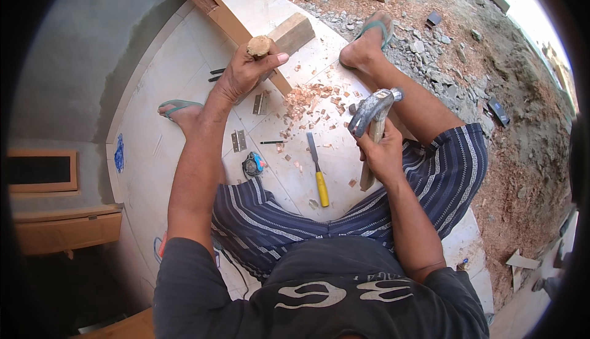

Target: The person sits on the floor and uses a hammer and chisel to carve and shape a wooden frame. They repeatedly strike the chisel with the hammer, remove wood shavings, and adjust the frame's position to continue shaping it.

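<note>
My left hand (pixel 244 74) grips the wooden handle of a chisel (pixel 259 46), held upright against a long wooden frame piece (pixel 228 19) that runs diagonally across the tiled floor. My right hand (pixel 382 153) holds a hammer by its wooden handle, with the metal hammer head (pixel 372 109) raised to the right of the chisel and apart from it. A pile of wood chips (pixel 304 99) lies on the tiles between my two hands.
A yellow-handled chisel (pixel 318 173) lies on the tiles between my legs. Metal hinges (pixel 238 139), a tape measure (pixel 252 164) and a pencil (pixel 272 142) lie near it. A wood block (pixel 294 32) rests by the frame. Gravel and sawdust-strewn dirt (pixel 467 62) lie to the right.
</note>
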{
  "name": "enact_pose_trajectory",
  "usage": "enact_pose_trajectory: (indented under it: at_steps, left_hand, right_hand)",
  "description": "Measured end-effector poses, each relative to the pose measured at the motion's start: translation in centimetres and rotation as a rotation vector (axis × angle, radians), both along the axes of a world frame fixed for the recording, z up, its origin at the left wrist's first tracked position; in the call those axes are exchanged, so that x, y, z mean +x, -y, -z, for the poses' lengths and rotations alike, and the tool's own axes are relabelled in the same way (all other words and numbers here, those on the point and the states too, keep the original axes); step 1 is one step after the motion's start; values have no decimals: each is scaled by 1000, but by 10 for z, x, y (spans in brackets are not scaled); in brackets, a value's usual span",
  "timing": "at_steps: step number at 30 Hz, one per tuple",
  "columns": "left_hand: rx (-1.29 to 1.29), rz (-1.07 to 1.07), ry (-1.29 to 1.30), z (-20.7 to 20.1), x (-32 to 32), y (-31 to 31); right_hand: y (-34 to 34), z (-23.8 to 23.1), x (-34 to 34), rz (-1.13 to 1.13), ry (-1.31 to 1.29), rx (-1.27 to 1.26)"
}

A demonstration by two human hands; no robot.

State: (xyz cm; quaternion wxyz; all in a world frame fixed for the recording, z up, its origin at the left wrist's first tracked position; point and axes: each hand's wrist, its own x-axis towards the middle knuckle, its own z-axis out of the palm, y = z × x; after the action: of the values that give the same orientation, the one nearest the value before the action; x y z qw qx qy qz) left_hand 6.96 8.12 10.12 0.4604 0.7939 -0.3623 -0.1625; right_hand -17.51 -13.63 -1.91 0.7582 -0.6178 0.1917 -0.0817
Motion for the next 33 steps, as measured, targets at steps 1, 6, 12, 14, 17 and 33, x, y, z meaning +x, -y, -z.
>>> enact_pose_trajectory:
  at_steps: [1, 6, 12, 14, 17, 33]
  left_hand:
    - [72, -4, -5, -11, -6, 9]
    - [401, 87, 17, -45, -11, 9]
    - [352, 77, 106, -41, -19, -11]
    - [338, 86, 110, -41, -24, -10]
    - [397, 96, 130, -48, -32, -1]
    - [566, 276, 319, -33, -5, 10]
  right_hand:
    - [0, 1, -1, 2, -2, -5]
    - [-2, 1, -1, -9, -16, -25]
    - [-9, -4, -5, -44, 17, -35]
    - [-11, -4, -8, -81, 24, -63]
    - [-13, -5, -8, -144, 14, -171]
    - [-18, -80, 14, -150, 285, -517]
